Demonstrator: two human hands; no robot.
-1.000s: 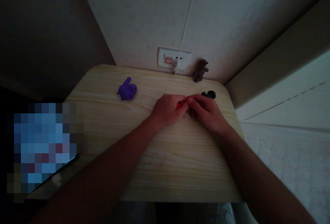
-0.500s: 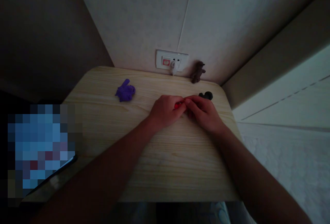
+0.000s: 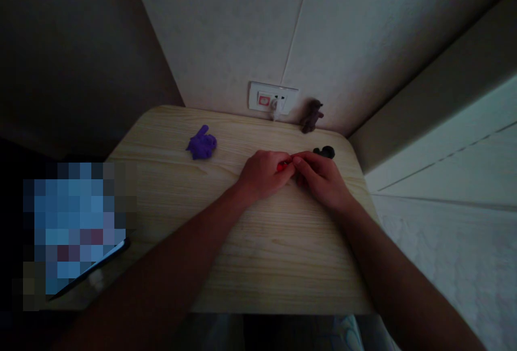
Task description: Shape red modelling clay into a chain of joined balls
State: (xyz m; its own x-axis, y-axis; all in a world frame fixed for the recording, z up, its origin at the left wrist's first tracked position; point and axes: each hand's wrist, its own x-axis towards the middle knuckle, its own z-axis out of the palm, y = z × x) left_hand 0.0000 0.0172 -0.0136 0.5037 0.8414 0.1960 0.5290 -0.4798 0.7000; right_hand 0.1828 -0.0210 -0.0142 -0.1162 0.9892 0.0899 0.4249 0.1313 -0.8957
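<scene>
Over the wooden tabletop [image 3: 242, 265] my two hands meet at the fingertips. Between them is a small bright red piece [image 3: 281, 167], perhaps modelling clay, mostly covered by fingers. My left hand [image 3: 264, 172] is closed around it, the red showing between thumb and forefinger. With thumb and fingers pressed together, my right hand [image 3: 323, 176] pinches at the same piece from the right. Just behind the right hand lies a black rounded lump [image 3: 326, 152], partly hidden. A purple lump [image 3: 202, 145] with one upright stub sits farther left.
A dark brown figure [image 3: 312, 116] stands against the wall at the back right. Beside it, a wall socket [image 3: 264, 99] has a clear plug in it. A lit screen [image 3: 76, 222], blurred out, is at the left edge. White bedding [image 3: 448, 265] lies to the right.
The view has shifted slightly, so everything appears a little farther right. Both hands keep nearly the same hold on the red piece.
</scene>
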